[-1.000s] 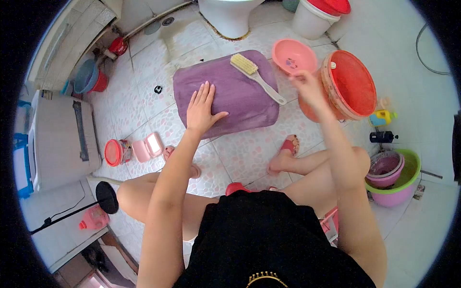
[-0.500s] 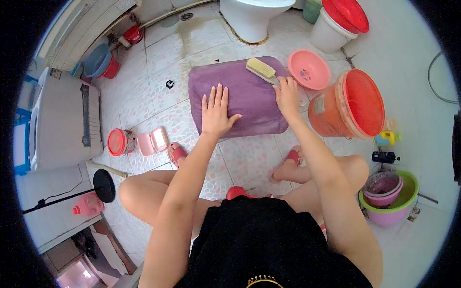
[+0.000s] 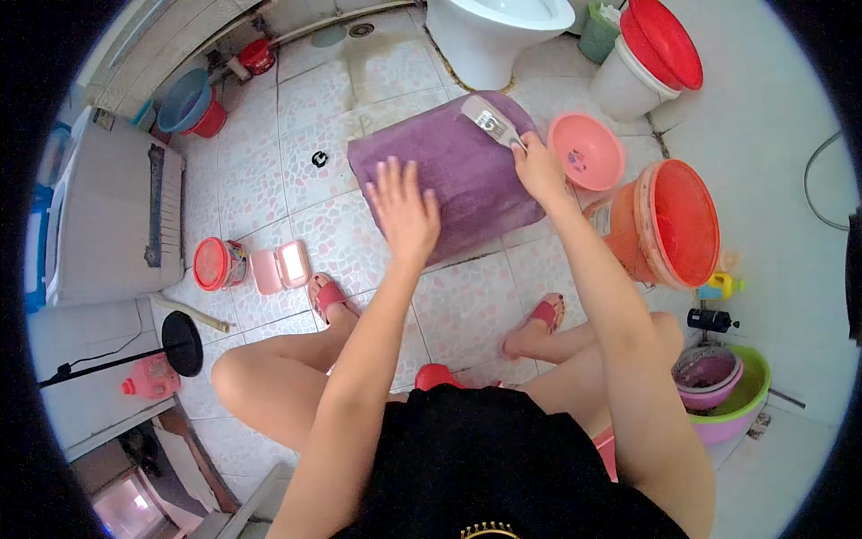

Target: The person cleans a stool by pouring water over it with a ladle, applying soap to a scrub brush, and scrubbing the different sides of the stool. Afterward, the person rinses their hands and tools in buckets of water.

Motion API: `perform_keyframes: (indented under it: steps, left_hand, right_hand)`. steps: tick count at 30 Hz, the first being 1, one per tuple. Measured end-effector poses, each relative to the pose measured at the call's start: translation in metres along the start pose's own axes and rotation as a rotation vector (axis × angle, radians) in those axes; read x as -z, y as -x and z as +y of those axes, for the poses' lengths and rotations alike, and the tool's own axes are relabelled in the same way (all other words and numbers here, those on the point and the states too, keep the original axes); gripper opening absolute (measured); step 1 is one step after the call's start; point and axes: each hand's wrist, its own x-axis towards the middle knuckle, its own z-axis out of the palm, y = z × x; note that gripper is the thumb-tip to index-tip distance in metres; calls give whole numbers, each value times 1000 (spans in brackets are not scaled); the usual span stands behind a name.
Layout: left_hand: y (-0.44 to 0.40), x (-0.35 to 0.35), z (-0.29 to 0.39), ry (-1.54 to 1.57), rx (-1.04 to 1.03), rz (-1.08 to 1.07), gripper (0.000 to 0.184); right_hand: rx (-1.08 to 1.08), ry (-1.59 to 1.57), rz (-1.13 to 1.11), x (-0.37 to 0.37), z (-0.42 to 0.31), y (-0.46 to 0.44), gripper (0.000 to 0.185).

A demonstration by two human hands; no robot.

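A purple cloth-covered block (image 3: 449, 171), like a cushion with rounded corners, sits in front of me on the tiled floor. My right hand (image 3: 541, 172) is closed around the handle of a scrub brush (image 3: 491, 121) at the block's far right part. The brush's pale back with dark markings faces up, and its bristles are hidden beneath. Fingers spread, my left hand (image 3: 406, 211) is over the near left part of the cloth; whether it presses on it I cannot tell.
Right of the block stand a pink basin (image 3: 588, 153) and a large orange bucket (image 3: 678, 225). A toilet (image 3: 494, 40) is behind it. At left are a small red-lidded bucket (image 3: 215, 262), an open pink case (image 3: 278, 268) and a white appliance (image 3: 112, 211).
The brush has turned over, from bristles up to bristles down. The purple block now sits tilted in view, its left side nearer. My left hand's fingers have shifted slightly.
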Motion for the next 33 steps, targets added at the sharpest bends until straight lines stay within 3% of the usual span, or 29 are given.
perform_keyframes:
  steps: [5,8,10,11,14,20,22,23,27,33]
  left_hand:
    - [7,-2,-57,132,345,248,48]
    - [8,0,-55,596,555,26,47]
    - [7,-5,-45,635,520,152,49]
    - [5,-8,-42,652,502,217,51]
    - [1,-12,-50,610,540,166,51]
    - [1,-21,-59,614,553,143,52]
    - [-6,-9,-55,751,547,123,53]
    - [-4,-2,-51,798,643,37,53]
    - [4,-27,-71,512,540,69,51]
    - [-1,-12,-62,183,386,166,50]
  right_hand:
    - [-18,-52,122,3,14,19,40]
    - [-84,31,27,11,-9,32,47]
    - [-267,-63,13,-6,-39,48,47]
    - [-260,-17,37,-10,-56,58,46]
    - [-280,-70,-26,-20,-98,75,47]
    - [-42,-87,-125,-48,-163,118,50]
    - [-7,-136,-183,-54,-181,128,50]
    - [-23,-154,-187,-55,-183,127,50]
    - [41,-72,-160,-40,-154,113,48]
    - [31,121,9,-15,-38,64,43]
